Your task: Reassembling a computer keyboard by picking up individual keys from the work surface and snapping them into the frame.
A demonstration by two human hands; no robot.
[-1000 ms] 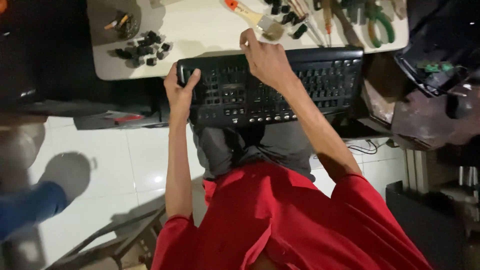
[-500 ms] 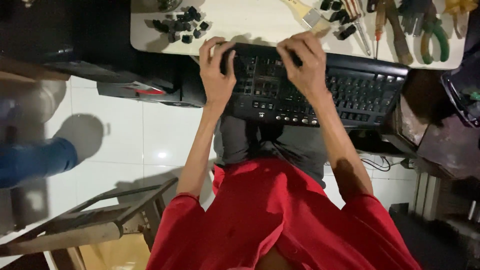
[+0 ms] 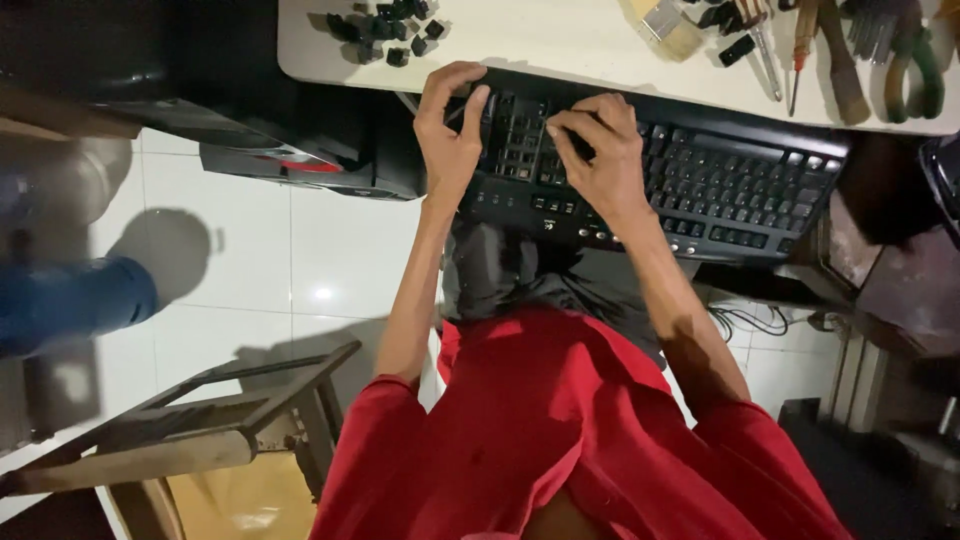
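left hand (image 3: 450, 130) fingers curled gripping keyboard (image 3: 700, 185) end; right hand (image 3: 595, 150) fingers bent, pinching keys.

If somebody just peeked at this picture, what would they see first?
Probably the two hands in the middle: the left hand grips the end of a black keyboard resting on the person's lap, and the right hand presses on its keys. Next, the bright red shirt fills the bottom. A pile of loose black keycaps lies on the white table at the top.
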